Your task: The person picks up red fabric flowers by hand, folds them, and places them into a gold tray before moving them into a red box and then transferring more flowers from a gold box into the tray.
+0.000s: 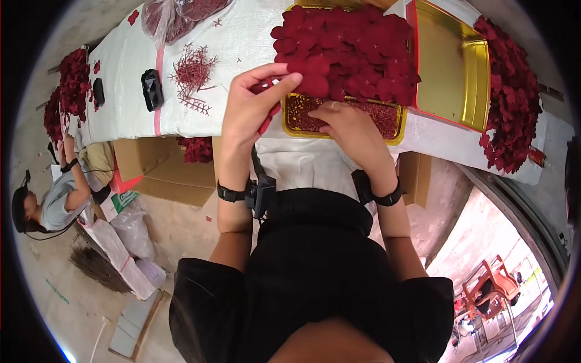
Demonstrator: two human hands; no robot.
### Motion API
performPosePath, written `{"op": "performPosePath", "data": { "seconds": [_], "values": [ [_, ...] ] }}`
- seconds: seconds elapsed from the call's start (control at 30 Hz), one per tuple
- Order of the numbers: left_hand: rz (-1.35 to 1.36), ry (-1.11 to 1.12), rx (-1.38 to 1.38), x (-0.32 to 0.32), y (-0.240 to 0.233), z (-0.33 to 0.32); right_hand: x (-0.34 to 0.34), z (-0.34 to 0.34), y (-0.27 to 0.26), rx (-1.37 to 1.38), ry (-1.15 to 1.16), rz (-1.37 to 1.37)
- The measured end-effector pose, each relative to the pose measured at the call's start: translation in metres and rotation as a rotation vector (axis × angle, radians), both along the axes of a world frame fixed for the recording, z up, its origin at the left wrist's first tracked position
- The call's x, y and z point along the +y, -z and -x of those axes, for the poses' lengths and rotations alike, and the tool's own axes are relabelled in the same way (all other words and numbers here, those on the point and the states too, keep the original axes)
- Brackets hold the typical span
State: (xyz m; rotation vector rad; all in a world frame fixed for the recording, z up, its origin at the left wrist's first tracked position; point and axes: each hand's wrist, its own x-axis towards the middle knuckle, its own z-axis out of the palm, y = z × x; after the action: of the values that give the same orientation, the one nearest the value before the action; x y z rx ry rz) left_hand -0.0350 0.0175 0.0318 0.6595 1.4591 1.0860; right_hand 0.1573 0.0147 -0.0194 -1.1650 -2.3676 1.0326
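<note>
My left hand (261, 97) holds a dark red fabric petal piece (311, 77) between thumb and fingers, with more red pieces tucked in its palm. My right hand (347, 127) reaches into a gold plastic tray (394, 138) of small red stem-like bits (379, 119); its thumb and fingertips are close together among the bits, and whether they grip one cannot be told. Just beyond, a broad layer of overlapping dark red fabric petals (363, 45) covers most of the tray area, with small cross-shaped bits on some petals.
An empty gold tray with red rim (447, 68) stands right of the petals, beside a red petal heap (513, 100). To the left lie a pile of red plastic bits (193, 68), a black object (152, 90) and a plastic bag (177, 18). Below is a cardboard box (172, 174); a co-worker (59, 199) is far left.
</note>
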Motion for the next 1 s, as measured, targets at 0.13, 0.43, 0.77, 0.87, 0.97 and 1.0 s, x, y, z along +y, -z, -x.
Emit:
{"op": "performPosePath", "data": {
  "seconds": [0.13, 0.43, 0.77, 0.87, 0.97, 1.0],
  "values": [
    [0.042, 0.055, -0.205, -0.003, 0.006, -0.006, 0.000, 0.003, 0.000, -0.110, -0.035, 0.067],
    [0.129, 0.014, -0.371, -0.013, 0.009, -0.016, 0.006, -0.019, -0.033, 0.191, 0.060, 0.353],
    [-0.025, 0.101, -0.028, -0.016, -0.015, -0.039, 0.001, -0.019, -0.059, 0.822, 0.406, 0.135],
    [-0.120, 0.118, -0.020, -0.016, -0.025, -0.046, 0.002, -0.010, -0.059, 0.849, 0.461, 0.045],
    [-0.155, 0.138, -0.025, -0.015, -0.034, -0.045, -0.001, -0.007, -0.068, 0.766, 0.594, 0.101],
    [-0.141, 0.151, -0.038, -0.015, -0.036, -0.044, -0.001, -0.007, -0.068, 0.766, 0.598, 0.100]
  ]
}}
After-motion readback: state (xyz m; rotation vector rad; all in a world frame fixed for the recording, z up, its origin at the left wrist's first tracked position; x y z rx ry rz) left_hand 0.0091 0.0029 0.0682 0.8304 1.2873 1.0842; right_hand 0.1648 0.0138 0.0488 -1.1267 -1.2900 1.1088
